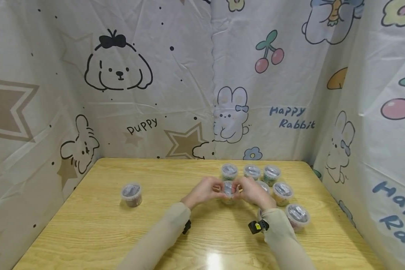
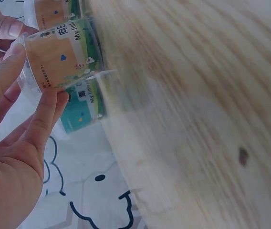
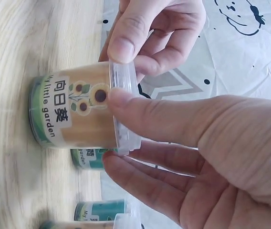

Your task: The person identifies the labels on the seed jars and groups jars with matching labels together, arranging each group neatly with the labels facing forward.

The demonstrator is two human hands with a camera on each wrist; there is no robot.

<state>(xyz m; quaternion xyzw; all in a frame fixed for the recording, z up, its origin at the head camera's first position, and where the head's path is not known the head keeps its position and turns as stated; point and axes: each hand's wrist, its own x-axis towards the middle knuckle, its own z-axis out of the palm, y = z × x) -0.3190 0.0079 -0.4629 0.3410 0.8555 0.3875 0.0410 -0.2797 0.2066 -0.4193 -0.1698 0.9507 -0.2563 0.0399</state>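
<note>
A clear lidded plastic cup [image 1: 228,186] stands between my two hands, toward the right of the table's middle. Its orange label carries sunflowers and "My little garden" in the right wrist view, where the white lid [image 3: 127,121] shows too. My left hand [image 1: 205,190] pinches the cup's rim from the left with thumb and fingers. From the other side my right hand [image 1: 254,191] grips the lid edge, thumb on the near side. Whether the cup's base touches the table cannot be told. Directly behind it in the head view is another lidded cup [image 1: 229,171].
Several similar cups cluster at the right, including a cup [image 1: 271,174] at the back, a cup [image 1: 282,193] and a cup [image 1: 297,214] nearer. A lone brown cup [image 1: 132,195] stands on the left of the wooden table [image 1: 162,174]. Printed curtains [image 1: 185,75] surround the table.
</note>
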